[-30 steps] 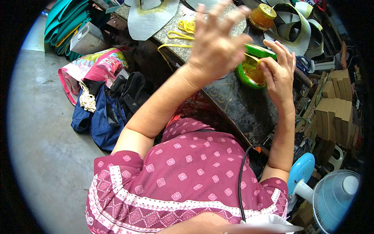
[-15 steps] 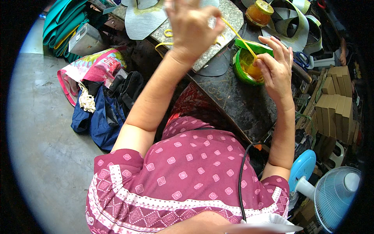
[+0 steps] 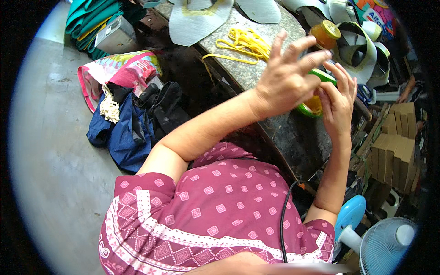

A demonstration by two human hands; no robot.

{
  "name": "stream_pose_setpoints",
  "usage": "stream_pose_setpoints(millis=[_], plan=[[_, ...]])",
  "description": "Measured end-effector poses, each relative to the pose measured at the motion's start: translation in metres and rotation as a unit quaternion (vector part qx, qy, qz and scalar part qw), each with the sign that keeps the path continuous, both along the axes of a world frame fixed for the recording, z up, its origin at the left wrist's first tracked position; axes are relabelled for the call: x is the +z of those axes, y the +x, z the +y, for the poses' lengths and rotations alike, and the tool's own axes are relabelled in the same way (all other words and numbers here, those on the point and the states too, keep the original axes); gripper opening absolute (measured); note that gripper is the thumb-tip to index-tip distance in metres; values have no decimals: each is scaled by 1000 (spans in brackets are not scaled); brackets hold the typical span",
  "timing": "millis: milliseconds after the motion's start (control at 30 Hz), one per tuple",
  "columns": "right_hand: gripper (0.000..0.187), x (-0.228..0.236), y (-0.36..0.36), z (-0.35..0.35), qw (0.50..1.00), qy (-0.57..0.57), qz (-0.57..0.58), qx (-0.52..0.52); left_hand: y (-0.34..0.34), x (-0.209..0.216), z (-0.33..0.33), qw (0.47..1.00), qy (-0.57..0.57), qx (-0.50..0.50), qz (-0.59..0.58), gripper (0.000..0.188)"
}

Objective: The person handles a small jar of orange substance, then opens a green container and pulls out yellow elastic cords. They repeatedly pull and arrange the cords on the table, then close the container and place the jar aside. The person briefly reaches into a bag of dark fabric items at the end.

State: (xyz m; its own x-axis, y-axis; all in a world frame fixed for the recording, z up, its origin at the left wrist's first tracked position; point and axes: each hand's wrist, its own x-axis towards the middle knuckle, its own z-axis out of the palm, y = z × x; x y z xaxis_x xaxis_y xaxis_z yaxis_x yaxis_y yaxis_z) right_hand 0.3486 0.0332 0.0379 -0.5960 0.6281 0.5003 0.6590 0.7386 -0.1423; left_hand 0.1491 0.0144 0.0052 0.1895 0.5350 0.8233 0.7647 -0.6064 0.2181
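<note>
Left hand (image 3: 291, 82), upper right of centre: outer fingers spread, tips close by the right hand (image 3: 338, 101), whose thumb and forefinger nearly meet; any grip is hidden. Yellow strips (image 3: 249, 42) lie heaped on the speckled table (image 3: 250, 75), upper centre. Tugging could knot them; a low wrist could tip the green container (image 3: 310, 111) behind.

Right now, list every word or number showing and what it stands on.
Bright packet, top right: blue lettering on white; wording withheld.
Pink bag on the floor: large letters broken by folds; wording withheld.
Metal tin: any marks are too small to read.
</note>
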Motion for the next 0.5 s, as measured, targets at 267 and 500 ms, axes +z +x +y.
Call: stream_pose_setpoints(millis=[267,500], plan=[[12,0,-1,-2,1000,-22,-2,-2,-3,7,1,999,-5,33,-13,10],[13,-5,9,-4,999,-27,-15,-15,-106,3,53,981,-15,191,-41,21]])
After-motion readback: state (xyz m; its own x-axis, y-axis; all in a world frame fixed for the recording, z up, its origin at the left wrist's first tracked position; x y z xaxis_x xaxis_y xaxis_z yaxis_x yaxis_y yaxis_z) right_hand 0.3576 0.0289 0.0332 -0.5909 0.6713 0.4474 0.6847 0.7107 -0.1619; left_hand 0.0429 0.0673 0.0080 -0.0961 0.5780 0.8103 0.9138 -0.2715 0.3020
